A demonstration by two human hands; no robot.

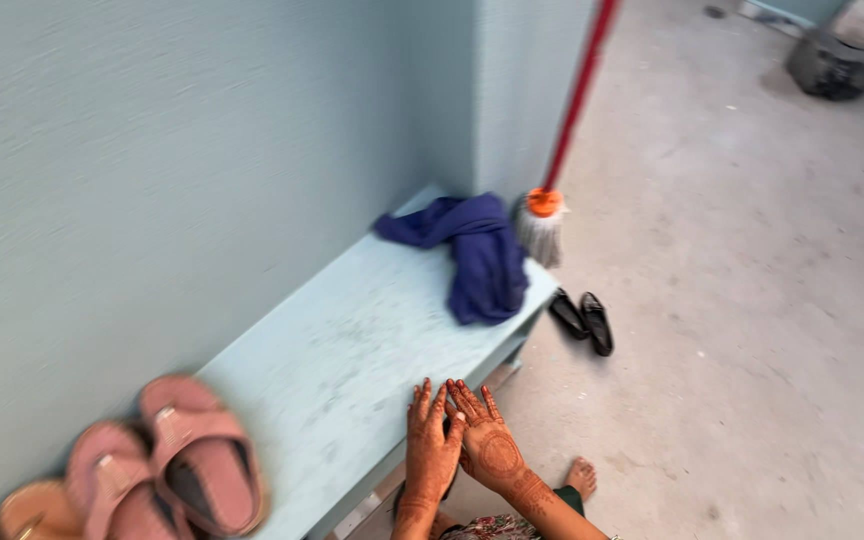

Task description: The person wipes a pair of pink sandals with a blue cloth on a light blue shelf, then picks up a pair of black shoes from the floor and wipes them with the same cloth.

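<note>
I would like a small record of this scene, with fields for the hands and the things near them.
left hand: empty, fingers spread, at the bench edge
right hand: empty, overlapping the left hand
bench: pale blue, against the wall
cloth: dark blue, crumpled at the far end of the bench
sandals: pink, on the near end of the bench
mop: red handle, leaning beside the bench
black shoes: a pair on the floor

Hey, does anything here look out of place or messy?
A crumpled dark blue cloth lies bunched at the far end of the pale blue bench, one end hanging over the edge. Pink slip-on sandals sit on the bench's near end rather than the floor. Both hands rest together at the bench edge.
</note>
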